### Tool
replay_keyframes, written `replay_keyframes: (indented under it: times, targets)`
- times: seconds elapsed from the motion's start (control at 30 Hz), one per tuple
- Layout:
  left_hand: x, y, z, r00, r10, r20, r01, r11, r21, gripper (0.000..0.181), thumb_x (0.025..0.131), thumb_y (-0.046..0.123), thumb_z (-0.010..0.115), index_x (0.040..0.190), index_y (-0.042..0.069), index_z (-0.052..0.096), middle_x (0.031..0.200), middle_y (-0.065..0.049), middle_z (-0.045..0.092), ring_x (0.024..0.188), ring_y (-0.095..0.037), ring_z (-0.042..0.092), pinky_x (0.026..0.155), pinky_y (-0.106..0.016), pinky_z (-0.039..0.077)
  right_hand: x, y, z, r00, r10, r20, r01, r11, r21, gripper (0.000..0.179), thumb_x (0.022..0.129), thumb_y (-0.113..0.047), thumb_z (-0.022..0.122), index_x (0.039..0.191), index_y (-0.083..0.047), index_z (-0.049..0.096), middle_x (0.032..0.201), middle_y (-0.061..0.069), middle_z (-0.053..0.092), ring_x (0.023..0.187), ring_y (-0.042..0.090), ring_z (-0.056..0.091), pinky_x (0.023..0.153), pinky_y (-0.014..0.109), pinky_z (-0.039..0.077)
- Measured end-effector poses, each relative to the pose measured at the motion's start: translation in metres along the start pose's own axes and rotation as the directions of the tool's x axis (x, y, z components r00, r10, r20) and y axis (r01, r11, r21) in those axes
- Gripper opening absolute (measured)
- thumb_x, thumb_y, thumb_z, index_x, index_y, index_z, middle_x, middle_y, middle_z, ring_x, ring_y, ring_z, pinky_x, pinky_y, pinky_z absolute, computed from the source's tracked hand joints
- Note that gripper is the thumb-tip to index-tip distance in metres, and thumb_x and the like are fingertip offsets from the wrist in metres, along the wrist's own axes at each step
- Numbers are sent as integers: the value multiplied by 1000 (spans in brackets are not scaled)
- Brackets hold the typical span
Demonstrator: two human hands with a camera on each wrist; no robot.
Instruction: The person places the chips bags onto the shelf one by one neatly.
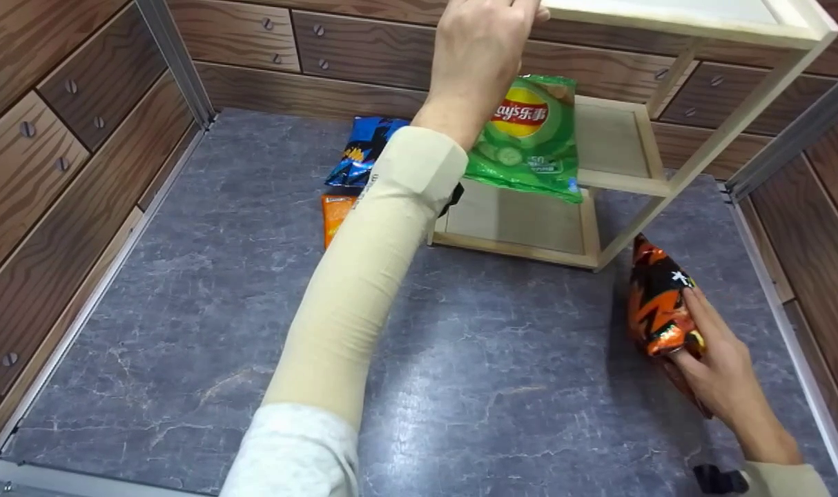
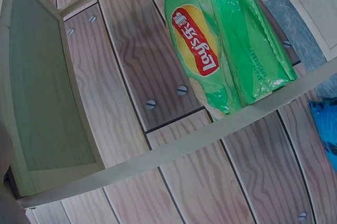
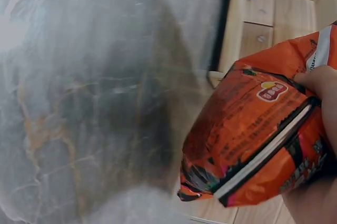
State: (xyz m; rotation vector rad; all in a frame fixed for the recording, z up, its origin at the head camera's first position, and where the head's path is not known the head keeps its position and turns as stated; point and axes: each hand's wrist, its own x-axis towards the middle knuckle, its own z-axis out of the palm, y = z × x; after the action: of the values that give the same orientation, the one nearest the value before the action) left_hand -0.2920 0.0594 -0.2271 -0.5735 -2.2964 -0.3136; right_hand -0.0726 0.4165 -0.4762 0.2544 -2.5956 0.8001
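My left hand (image 1: pixel 481 41) is at the top left of a small wooden shelf rack (image 1: pixel 695 24), its fingers curled at the top tier's edge. In the left wrist view only a sliver of that hand shows, beside the top panel's corner. Below it, a green Lay's chip bag (image 1: pixel 529 141) stands upright on the middle tier, also seen in the left wrist view as a green chip bag (image 2: pixel 210 40). On the right, my right hand (image 1: pixel 723 373) grips an orange and black chip bag (image 1: pixel 660 304), thumb on one face. It lies close over the floor by the rack's front post.
A blue chip bag (image 1: pixel 357 148) and an orange packet (image 1: pixel 335 214), partly hidden by my left sleeve (image 1: pixel 350 310), lie left of the rack. Wood-patterned walls (image 1: pixel 364 48) with metal corner strips enclose the grey marbled surface (image 1: pixel 184 310).
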Motion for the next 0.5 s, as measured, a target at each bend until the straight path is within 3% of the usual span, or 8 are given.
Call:
replay_keyframes:
  times: [0.07,0.3,0.5]
  targets:
    - [0,0,0,1000,0,-3,0,1000,-1,41,108,33,33,128,18,65,125,3,66,116,-16,61,103,-28,46,0,-5,-4,1000,2,-13,-2,1000,10,89,70,13,70,151,-7,40,149,33,40,133,-18,25,104,-2,19]
    - [0,0,1,1000,3,-4,-3,1000,-15,39,108,31,34,129,18,64,128,4,66,120,-14,60,108,-26,42,-4,-22,-22,998,9,-54,-7,999,46,92,68,22,64,151,-9,40,151,29,41,133,-16,32,105,-1,23]
    - [0,1,-2,1000,-5,3,5,1000,2,39,108,32,35,129,18,64,126,5,66,117,-14,61,105,-27,45,-7,-39,-38,996,12,-92,-3,995,96,95,66,28,62,151,-9,40,146,-12,48,116,-12,46,99,-1,32]
